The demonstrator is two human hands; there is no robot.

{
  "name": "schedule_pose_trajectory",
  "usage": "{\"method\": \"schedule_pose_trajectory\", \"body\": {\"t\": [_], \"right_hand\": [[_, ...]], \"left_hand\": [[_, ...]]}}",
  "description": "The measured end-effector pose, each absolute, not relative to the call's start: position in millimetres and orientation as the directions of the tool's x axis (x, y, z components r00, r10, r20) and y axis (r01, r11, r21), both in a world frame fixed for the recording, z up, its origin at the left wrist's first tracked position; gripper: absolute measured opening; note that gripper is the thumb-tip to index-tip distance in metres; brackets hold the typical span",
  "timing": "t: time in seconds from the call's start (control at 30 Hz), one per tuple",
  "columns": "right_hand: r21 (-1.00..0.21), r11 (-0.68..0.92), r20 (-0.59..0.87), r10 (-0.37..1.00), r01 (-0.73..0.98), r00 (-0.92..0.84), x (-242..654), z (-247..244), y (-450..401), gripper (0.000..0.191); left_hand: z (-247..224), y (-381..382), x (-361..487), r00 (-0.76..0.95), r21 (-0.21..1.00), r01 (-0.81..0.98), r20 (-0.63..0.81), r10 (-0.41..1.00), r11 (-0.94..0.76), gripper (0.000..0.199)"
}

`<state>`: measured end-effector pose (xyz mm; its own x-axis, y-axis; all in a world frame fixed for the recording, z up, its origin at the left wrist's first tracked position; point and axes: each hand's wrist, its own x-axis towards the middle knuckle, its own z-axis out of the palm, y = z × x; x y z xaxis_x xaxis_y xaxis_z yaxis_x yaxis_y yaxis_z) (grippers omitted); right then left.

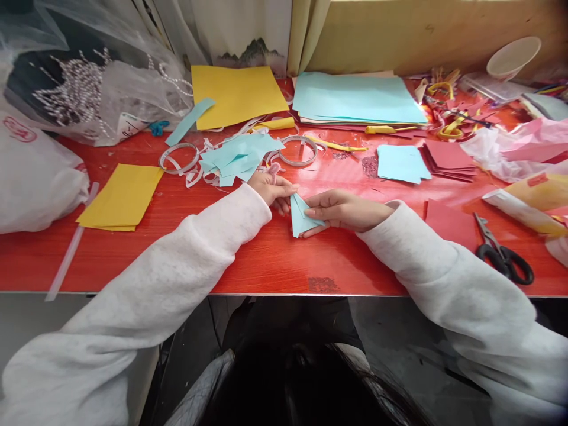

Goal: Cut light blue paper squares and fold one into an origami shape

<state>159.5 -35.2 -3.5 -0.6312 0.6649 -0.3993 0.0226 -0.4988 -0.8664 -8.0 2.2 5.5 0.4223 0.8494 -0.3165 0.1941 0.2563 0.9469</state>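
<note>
A small folded light-blue paper (302,220) is between my two hands, above the red table near its front edge. My left hand (276,190) pinches its upper left corner between thumb and fingers. On the right side, my right hand (339,210) holds the same paper, thumb on top and fingers beneath. Just behind my left hand lies a pile of light-blue paper pieces (239,155). A stack of blue squares (402,164) and a stack of dark red squares (449,158) lie to the right.
Scissors (499,251) lie at the right beside red paper (450,225). Yellow sheets (122,195) and a clear strip (73,248) are on the left. Large yellow (239,94) and blue sheets (357,97) lie behind. Plastic bags (35,174) stand far left.
</note>
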Motion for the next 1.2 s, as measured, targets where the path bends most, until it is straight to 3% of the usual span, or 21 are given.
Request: {"method": "schedule_pose_trajectory", "body": {"t": [0.33,0.57,0.83,1.2], "right_hand": [[-0.860,-0.510,-0.404,0.689,-0.007,-0.602,158,-3,-37,0.021],[-0.915,-0.394,-0.373,0.747,0.086,-0.551,153,-5,-38,0.016],[-0.927,-0.362,-0.360,0.777,0.102,-0.516,153,-6,-38,0.008],[-0.913,-0.390,-0.388,0.746,0.117,-0.541,155,-5,-38,0.016]], "left_hand": [[-5,8,-11,0.409,0.939,0.341,-0.193,0.892,0.047,0.019],[-8,5,-12,0.436,0.912,0.387,-0.054,0.898,-0.133,0.022],[-2,5,-11,0.477,0.914,0.404,-0.189,0.858,-0.023,0.017],[-1,2,-9,0.523,0.912,0.404,-0.168,0.836,-0.069,0.014]]}}
